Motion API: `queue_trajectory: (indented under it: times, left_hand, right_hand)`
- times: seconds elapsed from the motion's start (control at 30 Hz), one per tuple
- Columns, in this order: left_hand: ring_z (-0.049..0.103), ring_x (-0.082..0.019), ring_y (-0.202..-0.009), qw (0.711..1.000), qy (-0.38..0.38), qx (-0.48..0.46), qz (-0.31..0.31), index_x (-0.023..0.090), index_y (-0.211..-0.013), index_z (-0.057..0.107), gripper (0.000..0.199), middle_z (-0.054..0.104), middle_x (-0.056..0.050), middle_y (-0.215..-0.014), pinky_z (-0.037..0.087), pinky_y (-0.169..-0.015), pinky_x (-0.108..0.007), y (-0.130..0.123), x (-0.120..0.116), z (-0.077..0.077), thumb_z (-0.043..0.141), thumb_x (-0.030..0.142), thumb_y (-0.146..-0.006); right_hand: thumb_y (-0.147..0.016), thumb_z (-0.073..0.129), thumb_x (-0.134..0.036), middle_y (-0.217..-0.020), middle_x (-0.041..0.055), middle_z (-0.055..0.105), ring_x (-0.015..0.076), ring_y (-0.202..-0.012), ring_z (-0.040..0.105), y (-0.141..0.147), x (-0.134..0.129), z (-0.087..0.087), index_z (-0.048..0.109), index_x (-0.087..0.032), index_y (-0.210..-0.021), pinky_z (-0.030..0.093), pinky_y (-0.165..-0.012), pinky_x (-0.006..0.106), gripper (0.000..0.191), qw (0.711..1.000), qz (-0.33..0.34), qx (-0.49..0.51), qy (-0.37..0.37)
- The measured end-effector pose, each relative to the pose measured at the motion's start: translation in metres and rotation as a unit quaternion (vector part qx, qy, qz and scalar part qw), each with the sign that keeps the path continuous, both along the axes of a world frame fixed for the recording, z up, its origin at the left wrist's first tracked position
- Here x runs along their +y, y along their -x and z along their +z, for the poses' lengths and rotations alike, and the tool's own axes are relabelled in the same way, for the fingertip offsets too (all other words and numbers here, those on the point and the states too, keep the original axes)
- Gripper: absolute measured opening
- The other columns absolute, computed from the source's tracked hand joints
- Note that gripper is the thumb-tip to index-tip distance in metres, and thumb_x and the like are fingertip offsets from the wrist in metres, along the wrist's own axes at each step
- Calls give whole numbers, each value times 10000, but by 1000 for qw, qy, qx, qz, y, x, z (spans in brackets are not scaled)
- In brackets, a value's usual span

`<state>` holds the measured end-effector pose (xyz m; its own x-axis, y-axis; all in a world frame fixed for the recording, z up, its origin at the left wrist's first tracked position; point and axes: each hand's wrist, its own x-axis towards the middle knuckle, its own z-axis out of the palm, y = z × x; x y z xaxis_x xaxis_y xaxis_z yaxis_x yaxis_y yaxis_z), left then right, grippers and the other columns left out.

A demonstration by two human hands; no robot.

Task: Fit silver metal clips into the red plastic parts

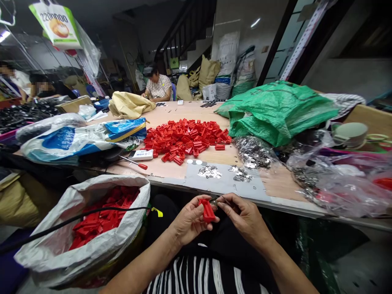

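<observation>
Red plastic piece [208, 210], open hollow side showing, is held in the left hand [190, 218], thumb on its edge, fingers curled behind and under it. Right hand [241, 216] is just beside it, narrow pinch on a small thin item [225, 199]; too small on my feed to identify. Both hands are over the lap, in front of the table [277, 183] edge. Beyond them I have a grey sheet [226, 184] along the near edge, with two spreads of flat metal parts on it: left spread [210, 172], right spread [241, 173]. Behind the sheet, a big loose pile of red pieces [186, 136], one lone red piece [219, 147] at its right end. Left of the sheet: red-handled tool [142, 166] with a thin shaft, white box [141, 154] near it. Below table level on the left, an open white sack [119, 245] holds more red pieces, black cord [92, 212] across it. Right side of the table: clear bag [254, 149] of metal parts, green bag [278, 110] behind it. Left side: blue-and-white bag [76, 141], tan cloth [128, 104] farther back. At the far edge I see a seated person [161, 87] in a dotted top, full sacks [226, 61] behind on the right.
</observation>
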<state>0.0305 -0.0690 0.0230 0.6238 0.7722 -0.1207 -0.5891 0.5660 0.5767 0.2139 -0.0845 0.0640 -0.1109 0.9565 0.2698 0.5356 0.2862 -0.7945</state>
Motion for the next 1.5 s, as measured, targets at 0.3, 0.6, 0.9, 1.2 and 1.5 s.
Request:
queue_trajectory:
  times: [0.3,0.6,0.9,1.2,1.5]
  left_hand:
    - [668,-120,-583,998,59,4,-17,107,-1048,637,320,688,-83,-824,480,-470,-145,-5,-4,-3,607,357,-850]
    - [618,-104,-546,997,75,10,-30,129,-1086,633,323,653,-50,-731,442,-481,-172,-1,-5,-6,605,348,-850]
    - [548,-93,-535,998,43,35,-34,119,-1121,617,353,584,-39,-696,368,-436,-165,-4,-7,-7,585,350,-857]
    - [591,-107,-595,997,77,24,-11,185,-1255,540,431,638,-55,-809,431,-483,-178,1,-6,1,603,311,-847]
    - [600,-115,-480,998,43,34,-37,197,-1279,477,446,636,-48,-734,346,-377,-164,0,-7,-3,572,329,-864]
  right_hand:
    - [-907,498,-277,-830,44,692,173,-748,641,4,0,0,636,-222,-893,515,-696,278,149,998,59,-24,-27]
    - [-918,473,-211,-945,60,699,181,-868,645,0,5,5,665,-233,-1005,523,-797,306,213,983,149,-96,-45]
    - [-889,482,-191,-885,60,676,183,-808,625,3,8,13,690,-223,-939,504,-739,286,216,974,167,-155,-6]
    - [-913,497,-338,-846,15,663,164,-787,603,-5,13,3,641,-205,-907,477,-734,259,196,988,121,28,93]
    - [-826,604,-369,-691,-36,505,114,-637,448,3,17,-13,541,-185,-754,384,-577,216,208,972,135,110,158]
